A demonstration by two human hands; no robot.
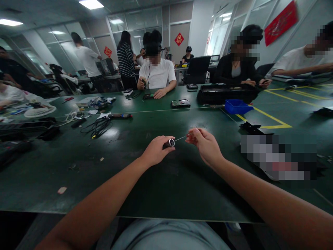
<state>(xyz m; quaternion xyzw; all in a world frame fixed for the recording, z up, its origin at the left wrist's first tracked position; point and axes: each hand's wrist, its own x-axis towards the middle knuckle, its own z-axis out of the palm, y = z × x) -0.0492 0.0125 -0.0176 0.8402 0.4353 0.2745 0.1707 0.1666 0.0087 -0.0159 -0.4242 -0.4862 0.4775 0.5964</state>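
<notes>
My left hand [156, 151] is closed around a short dark cylinder with a shiny silver rim [171, 142], its round end turned toward me. A thin, pale, straight rod or wire [180, 138] runs from that end to the fingertips of my right hand [206, 146]. The fingers of my right hand are pinched together at the rod's far end, and whatever else they may hold is too small to make out. Both hands are above the middle of the green table [182, 194].
Ahead lies an exposed circuit board device [180, 103], with a blue bin [238, 107] to its right. A black-handled tool [121, 116] and a coiled black cable [100, 126] lie left. Right is a partly blurred dark object [253, 128]. A co-worker [158, 74] sits opposite.
</notes>
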